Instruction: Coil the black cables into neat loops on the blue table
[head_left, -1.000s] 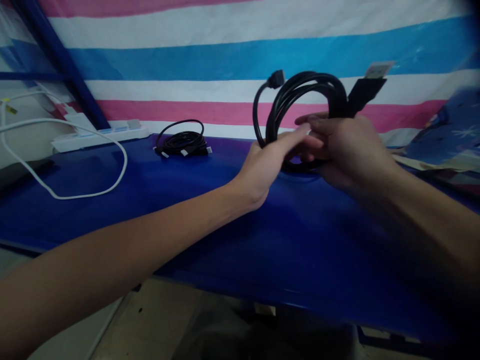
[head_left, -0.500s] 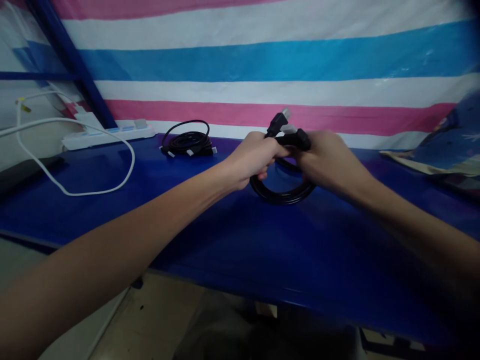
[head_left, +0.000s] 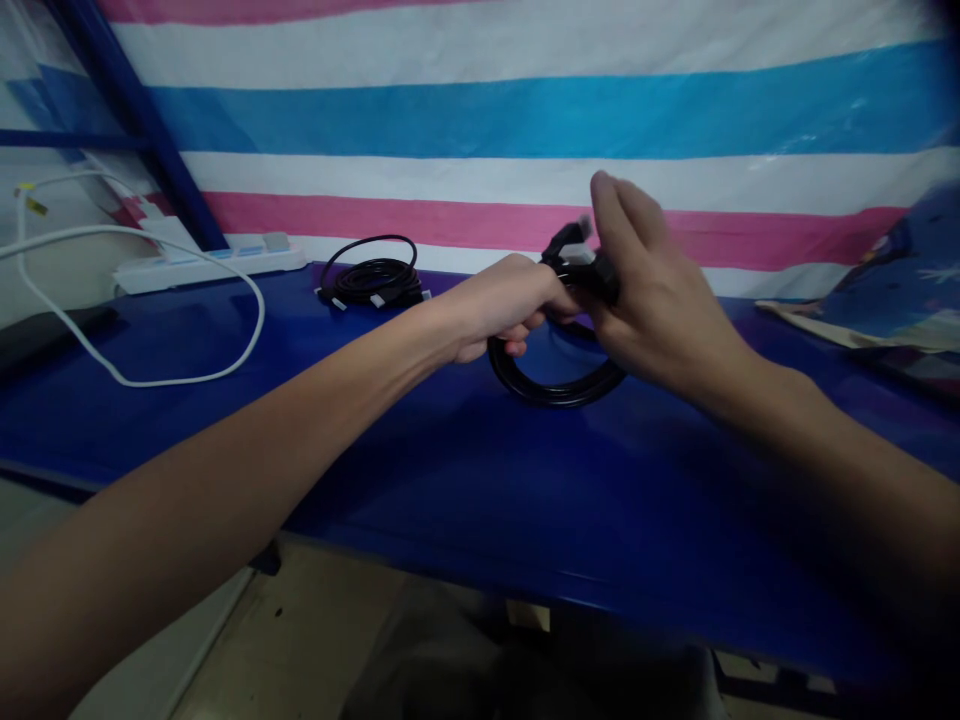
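A black cable (head_left: 559,390) hangs in a coil above the blue tabletop, with plugs bunched at its top. One plug (head_left: 577,254) has a pale end, and a darker one beside it is blurred. My left hand (head_left: 510,305) is closed round the coil's upper left side. My right hand (head_left: 649,280) is just right of the plugs, its lower edge against the coil's upper right. Its fingers point up, bent and pressed together; what they hold, if anything, is hidden.
Another coiled black cable (head_left: 375,280) with several plugs lies at the back of the blue table (head_left: 450,470). Further left are a white power strip (head_left: 217,265) and a looping white cord (head_left: 259,325). A striped sheet (head_left: 420,120) hangs behind; a blue patterned bag-like item (head_left: 892,280) stands at right.
My right hand has lifted off the top of the coil, and its fingers now point upward. My left hand keeps its grip on the coil. The view has shifted slightly.
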